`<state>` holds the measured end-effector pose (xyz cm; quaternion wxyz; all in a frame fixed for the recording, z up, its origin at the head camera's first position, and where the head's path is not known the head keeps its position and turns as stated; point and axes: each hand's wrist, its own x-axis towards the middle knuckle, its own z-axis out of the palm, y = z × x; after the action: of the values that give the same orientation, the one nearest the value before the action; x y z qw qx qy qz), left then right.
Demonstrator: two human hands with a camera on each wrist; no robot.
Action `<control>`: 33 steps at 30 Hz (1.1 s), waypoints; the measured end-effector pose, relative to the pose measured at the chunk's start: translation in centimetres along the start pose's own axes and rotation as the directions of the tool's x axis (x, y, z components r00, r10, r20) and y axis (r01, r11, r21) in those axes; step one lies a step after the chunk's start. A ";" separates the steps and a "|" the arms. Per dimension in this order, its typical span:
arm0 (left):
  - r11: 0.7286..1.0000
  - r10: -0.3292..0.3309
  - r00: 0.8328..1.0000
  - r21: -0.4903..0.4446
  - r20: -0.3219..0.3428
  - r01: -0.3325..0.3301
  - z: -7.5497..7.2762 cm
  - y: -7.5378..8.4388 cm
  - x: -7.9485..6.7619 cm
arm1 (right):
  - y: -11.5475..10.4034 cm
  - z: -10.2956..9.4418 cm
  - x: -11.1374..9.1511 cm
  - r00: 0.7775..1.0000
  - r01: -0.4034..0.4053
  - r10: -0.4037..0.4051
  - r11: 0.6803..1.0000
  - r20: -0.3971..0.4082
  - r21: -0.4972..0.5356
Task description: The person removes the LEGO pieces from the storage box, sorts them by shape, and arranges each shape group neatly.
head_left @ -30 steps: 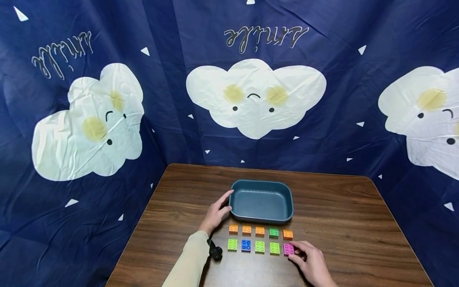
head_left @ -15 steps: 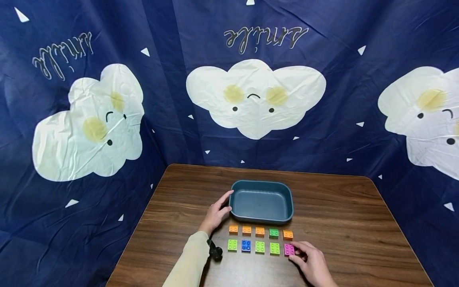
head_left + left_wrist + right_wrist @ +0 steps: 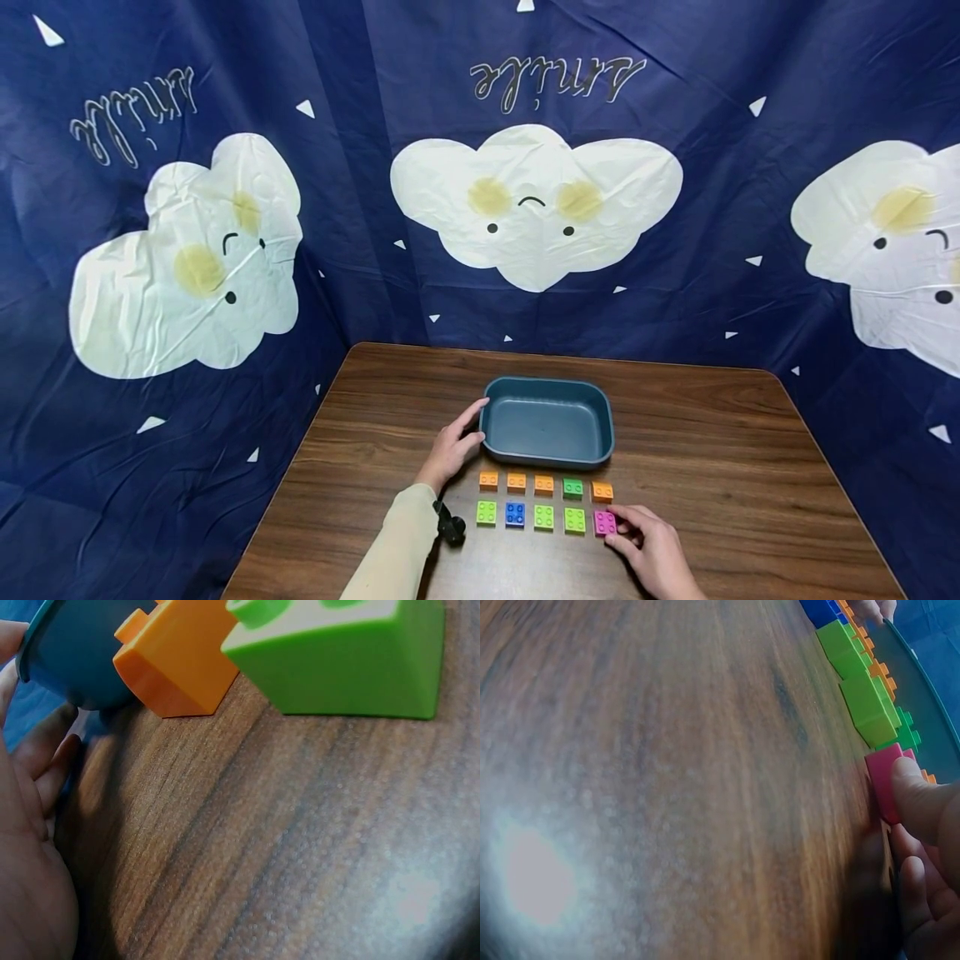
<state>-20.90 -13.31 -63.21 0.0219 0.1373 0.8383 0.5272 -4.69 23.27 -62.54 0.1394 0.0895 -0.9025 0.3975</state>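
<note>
At the right end of the near row, my right hand [image 3: 651, 546] pinches a pink toy brick [image 3: 603, 523] between thumb and fingers. The right wrist view shows the thumb on that pink brick [image 3: 886, 780], which stands on the table. My left hand [image 3: 452, 450] rests its fingers against the left side of a dark teal bin [image 3: 547, 461], thumb apart from the index finger. In the left wrist view, fingertips touch the bin's rim, and an orange brick [image 3: 180, 660] and a light green brick [image 3: 345, 667] stand nearby.
Between bin and near row runs a far row of small bricks: several orange [image 3: 516, 482] and one green [image 3: 573, 488]. The near row also has light green bricks [image 3: 574, 521] and a blue brick [image 3: 515, 514]. The wooden table [image 3: 720, 467] meets a blue curtain [image 3: 735, 208] behind.
</note>
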 end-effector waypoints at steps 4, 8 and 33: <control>1.000 -0.004 1.000 -0.008 0.001 0.004 0.0 0.1 0.0 | 0.1 0.0 0.0 1.000 0.022 -0.022 1.000 -0.008 0.005; 1.000 -0.002 1.000 -0.017 0.000 0.002 0.0 0.1 -0.1 | 0.3 0.0 0.0 0.999 0.041 -0.040 0.999 -0.014 0.007; 1.000 0.013 1.000 -0.009 -0.004 -0.013 0.1 -0.1 0.0 | 0.4 0.0 0.0 1.000 0.000 0.000 1.000 -0.009 0.019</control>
<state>-20.93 -13.27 -63.34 0.0174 0.1415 0.8349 0.5316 -4.81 23.53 -62.82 0.1425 0.0888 -0.8982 0.4064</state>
